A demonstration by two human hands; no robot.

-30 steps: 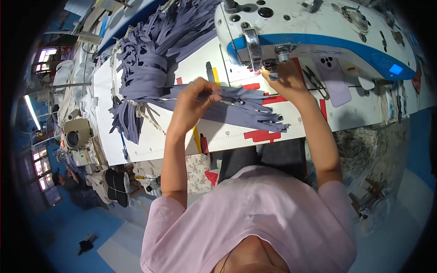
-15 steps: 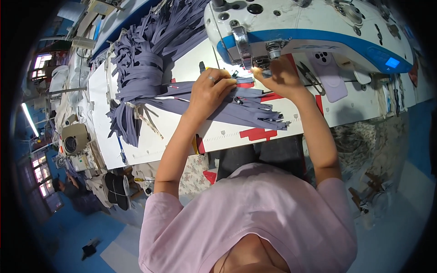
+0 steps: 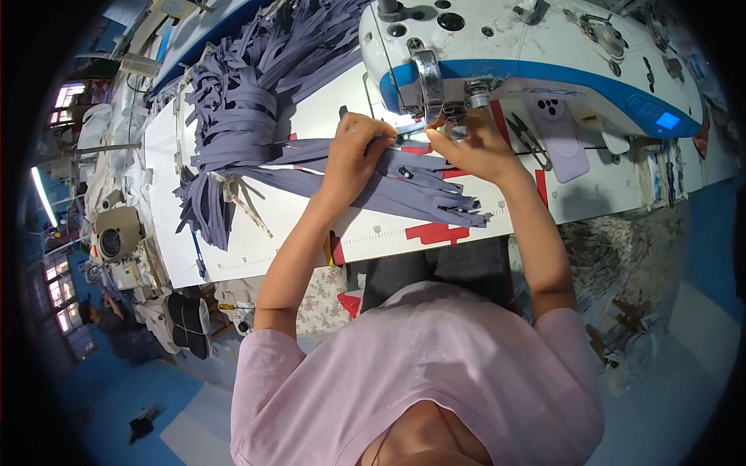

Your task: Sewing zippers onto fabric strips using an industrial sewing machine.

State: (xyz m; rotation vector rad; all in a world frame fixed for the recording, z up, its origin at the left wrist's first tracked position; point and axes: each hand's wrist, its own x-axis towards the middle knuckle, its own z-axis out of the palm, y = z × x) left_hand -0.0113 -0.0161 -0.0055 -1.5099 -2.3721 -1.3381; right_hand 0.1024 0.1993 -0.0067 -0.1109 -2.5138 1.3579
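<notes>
A white and blue sewing machine (image 3: 536,46) stands over the far side of the table, its needle area lit. My left hand (image 3: 356,151) is just left of the presser foot, thumb and fingers pinched on the end of a grey-purple zipper (image 3: 412,132). Close by on the right, my right hand (image 3: 478,147) has its thumb and index finger at the same end beside the foot, fingers curled. Under my left wrist, loose zippers (image 3: 420,194) with dark sliders fan out to the right. They run from a tied bundle of zippers (image 3: 237,124) on the left.
Right of the machine's needle lie black thread snips (image 3: 528,140) and a lilac phone (image 3: 558,144). Red tape pieces (image 3: 439,233) and ruler marks line the front edge of the white table (image 3: 295,252). Another person (image 3: 116,326) is far off at the left.
My right hand's thumb and fingers have shifted slightly left and down, closer to my left hand. The zipper end has straightened under the foot. The view has turned slightly.
</notes>
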